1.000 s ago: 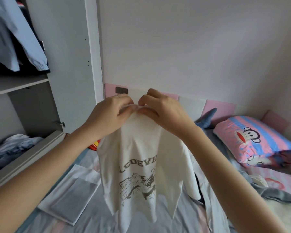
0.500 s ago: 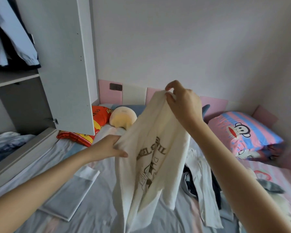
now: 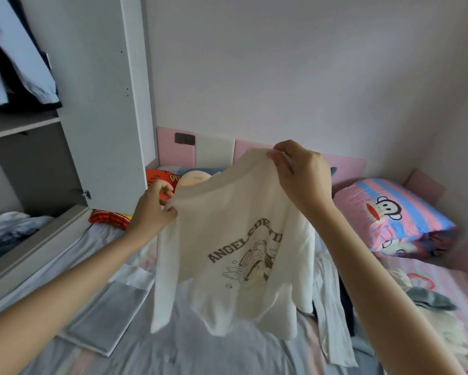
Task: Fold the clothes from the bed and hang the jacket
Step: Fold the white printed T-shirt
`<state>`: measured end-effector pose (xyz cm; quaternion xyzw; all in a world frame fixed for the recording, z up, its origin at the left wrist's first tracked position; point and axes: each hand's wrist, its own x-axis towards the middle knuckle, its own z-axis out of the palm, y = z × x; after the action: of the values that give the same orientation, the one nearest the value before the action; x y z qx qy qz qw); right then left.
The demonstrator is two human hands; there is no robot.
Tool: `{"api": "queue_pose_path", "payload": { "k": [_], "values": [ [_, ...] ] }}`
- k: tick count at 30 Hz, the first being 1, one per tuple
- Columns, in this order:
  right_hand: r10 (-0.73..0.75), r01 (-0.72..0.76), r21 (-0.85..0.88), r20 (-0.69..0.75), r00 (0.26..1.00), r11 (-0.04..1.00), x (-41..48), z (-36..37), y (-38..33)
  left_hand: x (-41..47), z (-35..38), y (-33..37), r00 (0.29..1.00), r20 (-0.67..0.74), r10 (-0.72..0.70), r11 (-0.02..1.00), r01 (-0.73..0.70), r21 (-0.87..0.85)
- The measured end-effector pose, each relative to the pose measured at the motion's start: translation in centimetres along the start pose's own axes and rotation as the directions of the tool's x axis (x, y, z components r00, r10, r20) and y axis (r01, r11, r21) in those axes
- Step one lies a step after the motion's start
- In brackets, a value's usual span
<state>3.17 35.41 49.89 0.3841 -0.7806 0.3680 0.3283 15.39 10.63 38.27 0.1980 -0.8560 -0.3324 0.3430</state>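
A cream T-shirt (image 3: pixel 235 239) with a brown "ANGEL" print hangs in the air above the bed (image 3: pixel 151 355). My left hand (image 3: pixel 153 209) pinches its upper left edge, lower down. Higher up, my right hand (image 3: pixel 300 174) pinches its upper right edge. The shirt spreads slanted between them, its hem dangling just over the sheet. A folded grey garment (image 3: pixel 111 315) lies flat on the bed at the left. A pile of loose white and dark clothes (image 3: pixel 333 307) lies behind the shirt on the right. A light blue jacket (image 3: pixel 19 58) hangs in the open wardrobe at the top left.
The wardrobe door (image 3: pixel 103 104) stands open over the bed's left edge, with crumpled clothes (image 3: pixel 11 228) on its lower shelf. A pink and blue monkey pillow (image 3: pixel 395 215) lies at the right. A red cushion (image 3: pixel 157 180) and a round plush (image 3: pixel 193 178) sit by the headboard.
Both hands pinched the shirt's top together a second ago. My left hand slid down and out along the edge, spreading the shirt wide. The view dropped slightly toward the bed.
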Motion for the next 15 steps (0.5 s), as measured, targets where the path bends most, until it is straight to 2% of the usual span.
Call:
{"api": "queue_pose_path", "payload": {
  "k": [3,6,10,15],
  "values": [
    [0.0,0.009,0.079,-0.113,0.994,0.997,0.4,-0.3,0.2,0.3,0.5,-1.1,0.999,-0.04,-0.015,0.997,0.018,0.079],
    [0.045,-0.037,0.08,-0.097,0.994,0.996,0.9,-0.5,1.0,0.6,0.9,-0.9,0.999,-0.034,-0.009,0.996,0.012,0.093],
    [0.188,-0.179,0.139,-0.056,0.981,0.974,1.0,-0.5,2.4,1.7,1.3,-0.8,0.996,-0.008,0.089,0.986,-0.087,0.143],
    [0.339,-0.303,0.221,-0.147,0.929,0.927,0.5,-0.3,2.9,2.7,2.0,-0.6,0.993,0.034,0.109,0.927,-0.114,0.356]
  ]
}}
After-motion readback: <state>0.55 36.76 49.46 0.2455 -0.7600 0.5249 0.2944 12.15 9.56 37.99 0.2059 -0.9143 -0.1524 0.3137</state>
